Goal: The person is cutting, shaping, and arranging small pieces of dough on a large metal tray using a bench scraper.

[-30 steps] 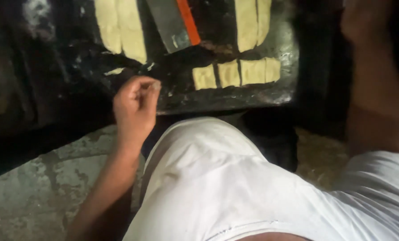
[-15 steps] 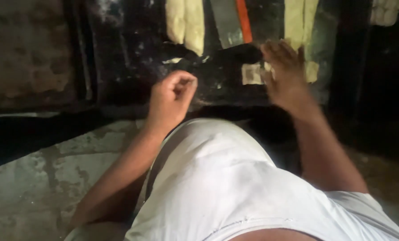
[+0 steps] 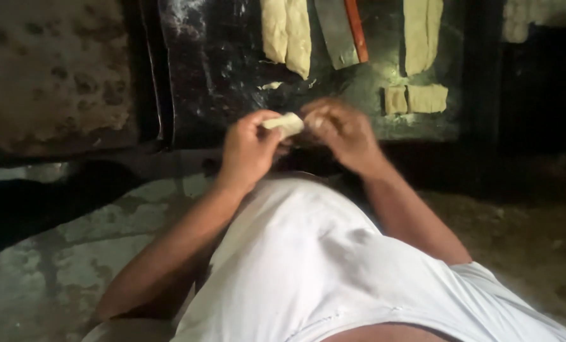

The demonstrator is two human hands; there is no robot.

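My left hand and my right hand meet over the near edge of a dark floured work board. Between their fingertips they hold a small pale piece of dough. On the board behind lie two long dough strips, another long strip and two short cut dough pieces. A wide-bladed knife with an orange handle rests between the strips.
A worn stone slab lies left of the board. My white shirt fills the lower middle. Rough concrete floor shows at lower left; more pale dough sits at the top right.
My right hand came off the cut pieces on the board with one piece and moved left to meet my left hand, which now also grips that piece. The view shifted.
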